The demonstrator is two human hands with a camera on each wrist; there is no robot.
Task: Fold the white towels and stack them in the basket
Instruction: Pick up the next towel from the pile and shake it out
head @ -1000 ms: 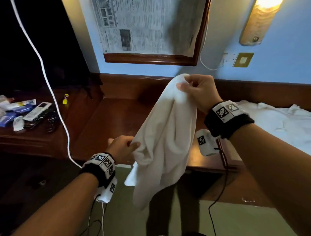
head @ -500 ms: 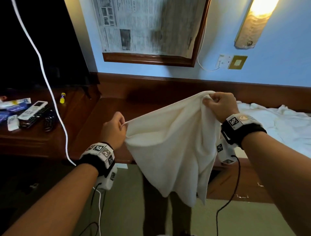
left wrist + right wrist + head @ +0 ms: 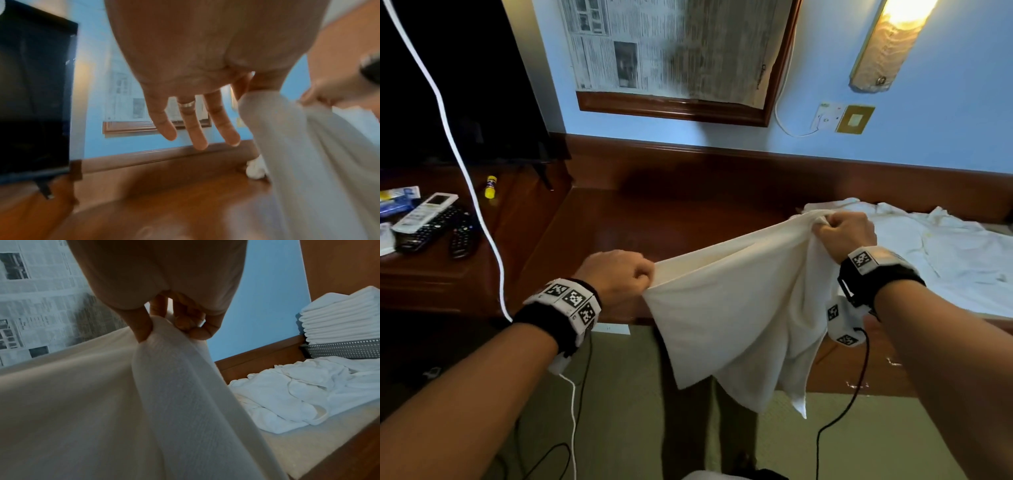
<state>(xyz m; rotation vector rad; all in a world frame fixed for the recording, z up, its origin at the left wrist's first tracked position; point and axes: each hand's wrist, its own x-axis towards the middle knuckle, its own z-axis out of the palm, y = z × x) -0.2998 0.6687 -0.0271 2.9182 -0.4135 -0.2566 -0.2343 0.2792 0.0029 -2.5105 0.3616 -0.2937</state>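
Note:
A white towel (image 3: pixel 736 308) hangs in the air over the front edge of the wooden desk (image 3: pixel 654 219), stretched between both hands. My left hand (image 3: pixel 619 274) pinches its left corner between thumb and forefinger, while its other three fingers (image 3: pixel 195 126) stay straight. My right hand (image 3: pixel 842 233) grips the bunched right corner (image 3: pixel 164 331). The towel's lower edge hangs in loose folds. A pile of unfolded white towels (image 3: pixel 298 394) lies on the desk to the right. Behind it stands a perforated metal basket (image 3: pixel 345 348) holding a stack of folded towels (image 3: pixel 339 318).
Remote controls (image 3: pixel 428 219) and small packets lie on the lower left counter beside a dark television (image 3: pixel 448 85). A white cable (image 3: pixel 465 171) hangs down on the left. A framed newspaper (image 3: pixel 671 51) hangs on the blue wall.
The hands have drawn apart and come down, spreading the bunched towel wide. My right hand dropped from chest height to just above the desk; my left moved left along the towel's edge.

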